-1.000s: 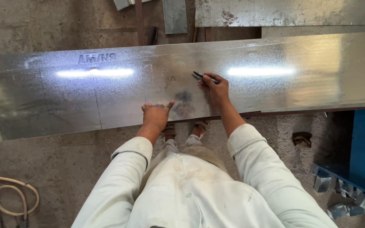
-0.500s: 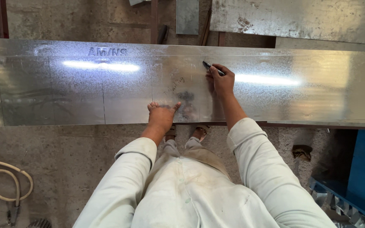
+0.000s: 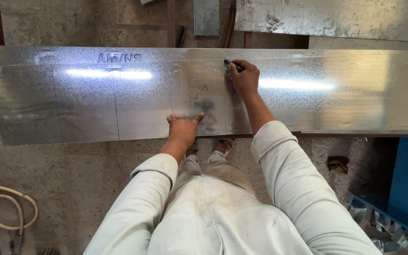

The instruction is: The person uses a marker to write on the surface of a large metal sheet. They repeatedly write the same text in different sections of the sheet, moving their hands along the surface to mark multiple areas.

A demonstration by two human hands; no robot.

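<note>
Right hand point(image 3: 245, 78) fingers closed around a dark marker point(image 3: 232, 64), tip on the metal sheet point(image 3: 72, 104) near its far edge. Left hand point(image 3: 183, 128) flat, fingers spread, holding nothing, pressing the sheet's near edge. Hose point(image 3: 6, 208) on floor, left.

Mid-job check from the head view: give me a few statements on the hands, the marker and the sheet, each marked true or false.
1. The left hand lies flat on the long shiny galvanised metal sheet. True.
2. The right hand holds a dark marker pen near the sheet's far edge. True.
3. The right hand is empty. False: it grips the marker.
4. A coiled pale hose lies on the sheet. False: it lies on the concrete floor.
</note>
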